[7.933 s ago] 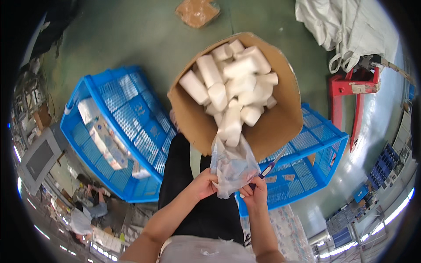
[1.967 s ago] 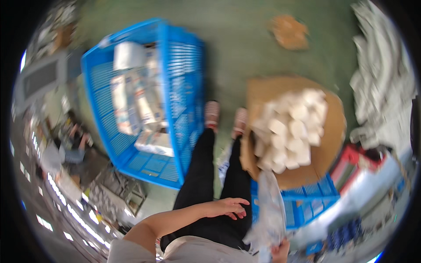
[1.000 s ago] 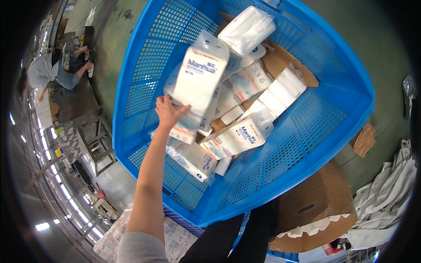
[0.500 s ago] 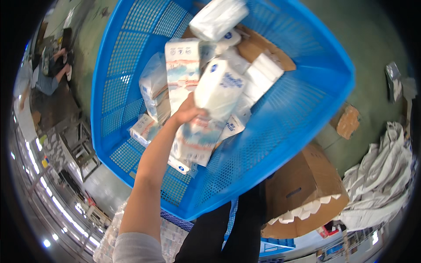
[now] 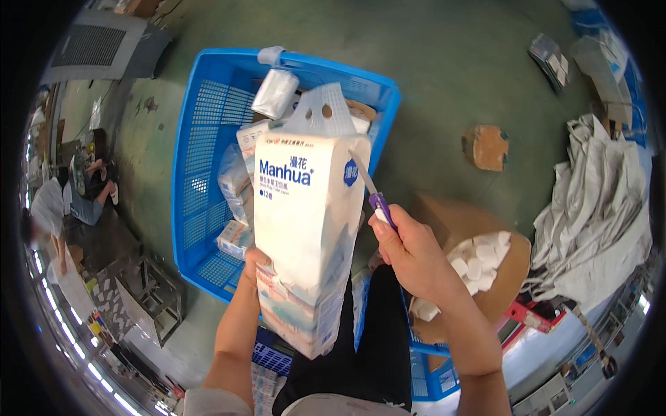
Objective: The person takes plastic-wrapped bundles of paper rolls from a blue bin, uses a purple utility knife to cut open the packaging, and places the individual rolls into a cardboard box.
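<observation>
A tall white plastic-wrapped pack of tissue rolls with a carry handle on top stands upright in front of me. My left hand grips it from below and behind, mostly hidden by the pack. My right hand holds a small utility knife with a purple handle; its blade tip touches the pack's upper right edge. Behind the pack lies the blue plastic crate with several more tissue packs.
An open cardboard box of loose white rolls sits at my right, over another blue crate. Grey sacks are piled at far right, and a cardboard scrap lies on the green floor. People sit at far left.
My left hand reached into the blue crate, took a tissue pack and lifted it upright before me. My right hand has come in with the knife against the pack.
</observation>
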`<control>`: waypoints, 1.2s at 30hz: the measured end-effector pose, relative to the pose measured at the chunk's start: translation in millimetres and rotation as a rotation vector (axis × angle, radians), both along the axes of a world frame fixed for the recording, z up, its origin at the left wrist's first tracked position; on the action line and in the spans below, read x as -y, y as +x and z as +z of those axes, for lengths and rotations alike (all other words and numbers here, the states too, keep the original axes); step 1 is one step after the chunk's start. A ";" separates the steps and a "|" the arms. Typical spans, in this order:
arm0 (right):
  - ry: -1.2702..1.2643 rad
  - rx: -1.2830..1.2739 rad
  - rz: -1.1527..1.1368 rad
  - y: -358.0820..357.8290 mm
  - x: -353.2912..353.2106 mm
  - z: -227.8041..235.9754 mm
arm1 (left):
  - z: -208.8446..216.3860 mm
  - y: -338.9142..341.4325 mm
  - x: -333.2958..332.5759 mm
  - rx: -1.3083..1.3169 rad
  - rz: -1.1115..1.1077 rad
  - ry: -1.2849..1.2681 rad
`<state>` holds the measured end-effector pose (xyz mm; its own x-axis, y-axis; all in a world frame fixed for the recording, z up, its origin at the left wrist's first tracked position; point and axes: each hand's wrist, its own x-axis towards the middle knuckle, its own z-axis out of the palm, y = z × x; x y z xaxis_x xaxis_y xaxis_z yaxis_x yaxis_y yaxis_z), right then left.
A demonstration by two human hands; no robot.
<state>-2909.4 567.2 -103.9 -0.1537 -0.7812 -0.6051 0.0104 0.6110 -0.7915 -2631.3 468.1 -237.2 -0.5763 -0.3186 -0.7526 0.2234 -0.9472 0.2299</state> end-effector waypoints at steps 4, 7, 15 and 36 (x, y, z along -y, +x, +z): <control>0.202 0.153 0.117 17.5 -87.8 44.1 | 18.4 -40.6 3.2 -0.077 0.037 -0.090; 0.415 0.228 0.254 58.9 -174.3 59.0 | 19.8 -74.4 -4.5 -0.146 0.034 -0.119; 0.231 -0.214 -0.375 20.8 -286.7 56.2 | 30.0 -167.5 -80.8 -0.261 -0.035 -0.094; 0.289 -0.253 -0.972 33.0 -337.6 -126.0 | 29.5 -244.7 -266.0 0.164 -1.501 -1.433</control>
<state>-2876.4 904.8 -229.9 -0.7866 -0.0836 -0.6118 0.4531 0.5949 -0.6639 -2876.0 734.1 -207.7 -0.8556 -0.0466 -0.5155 -0.4694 0.4893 0.7350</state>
